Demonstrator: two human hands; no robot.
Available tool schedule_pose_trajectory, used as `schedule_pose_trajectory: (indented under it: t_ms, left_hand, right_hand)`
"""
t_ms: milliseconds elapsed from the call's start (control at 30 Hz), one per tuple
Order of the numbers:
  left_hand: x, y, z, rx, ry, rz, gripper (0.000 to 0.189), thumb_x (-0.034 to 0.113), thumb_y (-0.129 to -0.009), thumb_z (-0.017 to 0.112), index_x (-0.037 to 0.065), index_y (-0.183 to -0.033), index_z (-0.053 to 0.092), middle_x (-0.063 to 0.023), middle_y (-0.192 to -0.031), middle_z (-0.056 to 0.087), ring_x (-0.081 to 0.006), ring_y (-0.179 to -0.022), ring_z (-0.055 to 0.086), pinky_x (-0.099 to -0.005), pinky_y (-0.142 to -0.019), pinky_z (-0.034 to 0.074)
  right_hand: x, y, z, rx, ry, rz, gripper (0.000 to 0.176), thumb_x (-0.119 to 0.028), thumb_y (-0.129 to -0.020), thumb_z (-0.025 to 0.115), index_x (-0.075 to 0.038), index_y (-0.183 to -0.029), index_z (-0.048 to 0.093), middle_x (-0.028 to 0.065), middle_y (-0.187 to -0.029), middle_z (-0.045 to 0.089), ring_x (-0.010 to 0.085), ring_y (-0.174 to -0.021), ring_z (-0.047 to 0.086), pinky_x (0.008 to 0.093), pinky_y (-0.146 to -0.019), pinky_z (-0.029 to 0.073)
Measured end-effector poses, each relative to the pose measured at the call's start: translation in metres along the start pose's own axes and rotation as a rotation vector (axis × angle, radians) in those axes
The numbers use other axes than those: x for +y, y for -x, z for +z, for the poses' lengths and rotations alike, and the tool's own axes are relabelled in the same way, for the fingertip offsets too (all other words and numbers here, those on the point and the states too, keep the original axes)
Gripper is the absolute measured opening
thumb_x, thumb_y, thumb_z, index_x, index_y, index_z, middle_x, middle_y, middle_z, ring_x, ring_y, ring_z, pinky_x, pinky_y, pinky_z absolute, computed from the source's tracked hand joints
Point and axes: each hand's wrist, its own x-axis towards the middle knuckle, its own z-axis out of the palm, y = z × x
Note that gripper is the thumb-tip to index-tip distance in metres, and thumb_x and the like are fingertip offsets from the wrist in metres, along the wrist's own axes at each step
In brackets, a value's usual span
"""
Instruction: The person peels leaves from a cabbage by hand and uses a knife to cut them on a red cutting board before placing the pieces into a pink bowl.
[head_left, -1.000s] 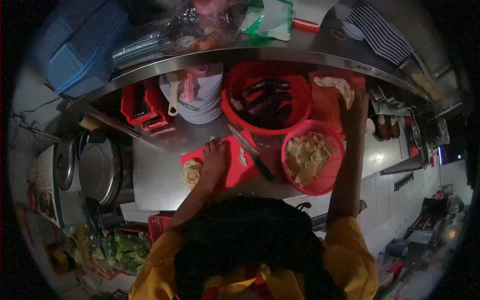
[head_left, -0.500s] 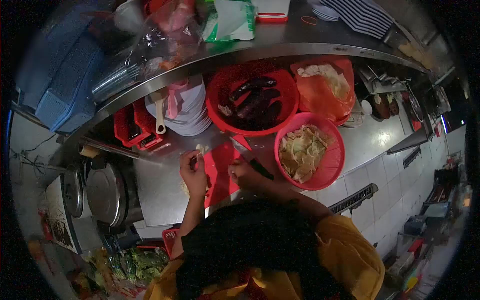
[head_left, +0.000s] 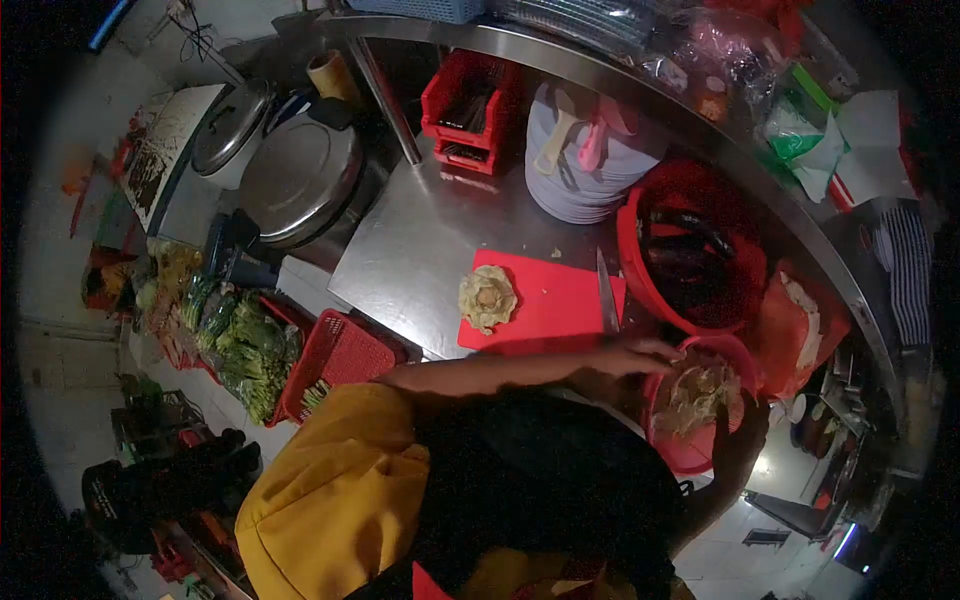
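At the left, a pale layered head (head_left: 488,299) lay on the red cutting board (head_left: 545,305), the knife (head_left: 607,292) near the board's right end. The left hand (head_left: 645,357), its arm stretched rightward in front of the board, had loosely extended, unclenched fingers at the pink basket (head_left: 683,452); the right hand (head_left: 742,432) bent over its pale leafy pieces (head_left: 697,393), its grip unclear.

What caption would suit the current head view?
Left hand and right hand at the pink basket of pale pieces; knife and pale leafy clump on the red board.
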Motion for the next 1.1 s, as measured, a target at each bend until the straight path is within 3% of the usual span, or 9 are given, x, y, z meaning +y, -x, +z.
schedule_pose_trajectory:
  t_ms: [67,133,267,400,600,800,867,1067,1100]
  left_hand:
    - [0.110,0.091,0.000,0.266,-0.822,0.264,0.047,0.025,-0.096,0.065,0.011,-0.140,0.054,-0.0141,-0.140,0.053,-0.0318,-0.132,0.048,-0.0435,-0.112,0.039]
    - [0.131,0.140,-0.025,0.623,-1.369,-0.075,0.048,0.028,-0.083,0.073,0.011,-0.126,0.063,-0.0150,-0.123,0.060,-0.0368,-0.120,0.053,-0.0493,-0.102,0.043]
    - [0.105,0.217,-0.068,0.844,-1.777,-0.449,0.065,0.044,-0.076,0.075,0.015,-0.131,0.058,-0.0188,-0.132,0.053,-0.0388,-0.123,0.049,-0.0517,-0.104,0.039]
    - [0.077,0.236,-0.086,0.812,-1.499,-0.414,0.064,0.032,-0.080,0.077,0.007,-0.134,0.054,-0.0192,-0.130,0.058,-0.0365,-0.121,0.054,-0.0476,-0.104,0.045]
    - [0.133,0.208,-0.062,0.809,0.654,-0.103,0.055,0.046,-0.097,0.046,0.009,-0.138,0.053,-0.0210,-0.131,0.061,-0.0370,-0.112,0.066,-0.0457,-0.096,0.055]
    - [0.148,0.157,-0.024,0.519,0.922,-0.033,0.072,0.063,-0.096,0.039,0.012,-0.146,0.046,-0.0161,-0.144,0.053,-0.0398,-0.130,0.053,-0.0602,-0.108,0.043]
    - [0.169,0.136,0.000,0.767,0.779,-0.151,0.075,0.068,-0.097,0.036,0.013,-0.149,0.044,-0.0156,-0.147,0.051,-0.0387,-0.132,0.052,-0.0563,-0.111,0.041]
    - [0.149,0.128,0.004,0.663,0.587,-0.023,0.089,0.078,-0.094,0.032,0.015,-0.157,0.027,-0.0124,-0.154,0.042,-0.0311,-0.140,0.044,-0.0461,-0.111,0.042]
    - [0.127,0.132,-0.006,0.717,0.533,0.064,0.084,0.059,-0.099,0.051,0.014,-0.160,0.013,-0.0147,-0.156,0.036,-0.0277,-0.143,0.038,-0.0432,-0.115,0.037]
  right_hand:
    - [-0.015,0.005,0.000,-0.064,-0.004,0.016,0.035,-0.010,-0.096,0.061,-0.006,-0.131,0.059,0.0152,-0.122,0.064,0.0308,-0.114,0.062,0.0407,-0.094,0.051]
    - [-0.043,0.001,-0.001,-0.226,-0.550,0.362,0.032,-0.009,-0.096,0.061,-0.005,-0.128,0.061,0.0140,-0.120,0.067,0.0288,-0.113,0.063,0.0387,-0.093,0.051]
    - [-0.080,-0.022,0.005,-0.466,-0.568,0.209,0.027,-0.009,-0.096,0.062,-0.002,-0.121,0.065,0.0130,-0.117,0.069,0.0223,-0.104,0.067,0.0348,-0.086,0.052]
    - [-0.110,-0.033,0.033,-0.478,-0.625,0.055,0.027,-0.015,-0.097,0.064,-0.004,-0.121,0.064,0.0108,-0.109,0.071,0.0223,-0.102,0.067,0.0376,-0.091,0.052]
    - [-0.124,-0.044,0.083,-0.734,-1.073,-0.140,0.038,-0.020,-0.093,0.073,-0.004,-0.126,0.062,0.0109,-0.113,0.070,0.0186,-0.104,0.066,0.0347,-0.093,0.051]
    - [-0.171,-0.065,0.072,-0.350,-0.976,-0.403,0.090,-0.029,-0.071,0.091,-0.008,-0.146,0.046,0.0143,-0.149,0.044,0.0284,-0.136,0.045,0.0419,-0.110,0.040]
    - [-0.167,-0.064,0.088,-0.295,-0.937,-0.542,0.105,-0.040,-0.064,0.094,-0.010,-0.150,0.041,0.0172,-0.154,0.033,0.0404,-0.143,0.033,0.0513,-0.117,0.030]
    - [-0.154,-0.049,0.114,-0.296,-0.984,-0.337,0.096,-0.047,-0.078,0.082,-0.008,-0.152,0.035,0.0237,-0.154,0.029,0.0435,-0.142,0.033,0.0507,-0.118,0.029]
    - [-0.154,-0.047,0.116,-0.323,-1.033,-0.249,0.094,-0.047,-0.084,0.077,-0.005,-0.154,0.031,0.0252,-0.154,0.028,0.0438,-0.143,0.032,0.0500,-0.117,0.029]
